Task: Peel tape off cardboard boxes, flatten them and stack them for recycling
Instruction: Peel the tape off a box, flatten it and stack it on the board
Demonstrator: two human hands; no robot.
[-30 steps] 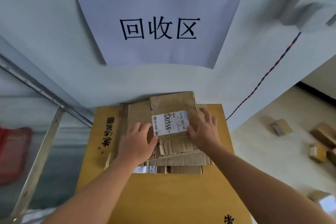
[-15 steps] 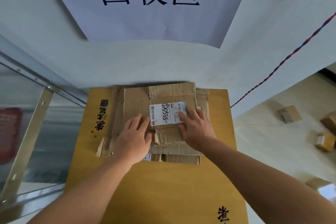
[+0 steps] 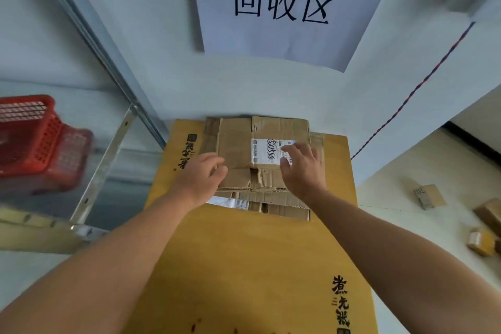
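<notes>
Item: flat box [image 3: 238,144], top piece of the stack [image 3: 284,210].
Location: far end of the big sheet [image 3: 244,266], up against the wall, below the sign [image 3: 284,5].
Bearing: straight ahead of you, between your two hands.
Long axis: seems to run left to right, along the wall; the wide lens makes this uncertain.
Left hand [image 3: 200,176]: fingers loosely bent at the box's left edge, holding nothing visible. Whether they touch the card cannot be told.
Right hand [image 3: 303,168]: fingers spread and laid flat on the right part of the label [image 3: 264,150].
Nearer hand: your right, since it lies on the box; your left sits only at the margin.
Step, as judged: seating this box square on the stack.
Next, as judged: loose boxes [image 3: 429,195] lie on the floor well to the right, so your right arm has the shorter reach.
</notes>
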